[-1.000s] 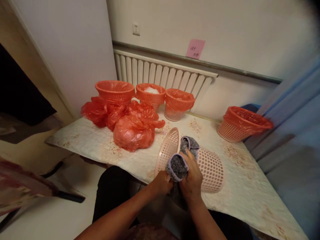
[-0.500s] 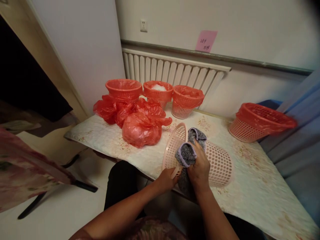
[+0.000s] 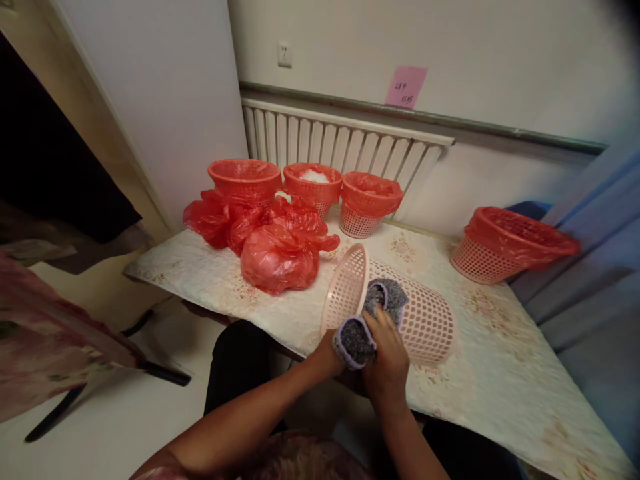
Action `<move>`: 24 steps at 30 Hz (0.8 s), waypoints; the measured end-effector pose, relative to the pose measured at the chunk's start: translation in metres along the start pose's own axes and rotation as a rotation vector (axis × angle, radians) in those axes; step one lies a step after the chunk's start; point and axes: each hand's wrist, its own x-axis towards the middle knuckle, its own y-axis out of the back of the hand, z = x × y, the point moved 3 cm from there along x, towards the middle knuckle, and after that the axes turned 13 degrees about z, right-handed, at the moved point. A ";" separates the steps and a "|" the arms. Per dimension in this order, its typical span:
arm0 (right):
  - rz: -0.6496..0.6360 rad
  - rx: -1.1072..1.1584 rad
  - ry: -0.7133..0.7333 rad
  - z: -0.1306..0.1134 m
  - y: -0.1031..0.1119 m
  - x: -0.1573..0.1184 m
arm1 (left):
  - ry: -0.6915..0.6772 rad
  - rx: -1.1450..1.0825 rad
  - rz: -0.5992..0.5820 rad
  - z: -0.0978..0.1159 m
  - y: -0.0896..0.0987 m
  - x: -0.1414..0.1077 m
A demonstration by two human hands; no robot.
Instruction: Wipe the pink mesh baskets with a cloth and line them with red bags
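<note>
A pale pink mesh basket point(image 3: 425, 317) lies on its side near the table's front edge, its mouth turned to the left. My right hand point(image 3: 387, 357) is closed on a grey cloth point(image 3: 395, 300) with a lilac edge and presses it against the basket's outer side by the rim. Another fold of the cloth hangs over to the left, in front of my left hand point(image 3: 330, 353). My left hand is at the near part of the basket's rim; its fingers are hidden behind the cloth.
Three baskets lined with red bags point(image 3: 373, 193) stand along the radiator point(image 3: 320, 137). Knotted red plastic bags point(image 3: 280, 260) lie at the left of the table point(image 3: 500, 373). Another lined basket point(image 3: 487, 253) stands at the right by a blue curtain point(image 3: 595, 267).
My right hand and the cloth have moved down and a little left along the basket's rim. The cloth now covers my left hand's fingers, which showed on the rim before. The view has shifted slightly.
</note>
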 end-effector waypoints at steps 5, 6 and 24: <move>0.011 -0.020 0.029 0.005 -0.002 -0.017 | 0.039 -0.026 0.007 0.009 -0.003 -0.001; 0.018 -0.020 0.031 0.006 -0.003 -0.016 | 0.041 -0.032 0.010 0.011 -0.003 0.000; 0.358 -0.214 -0.566 0.148 0.049 -0.027 | 0.048 -0.071 0.024 0.029 -0.001 0.006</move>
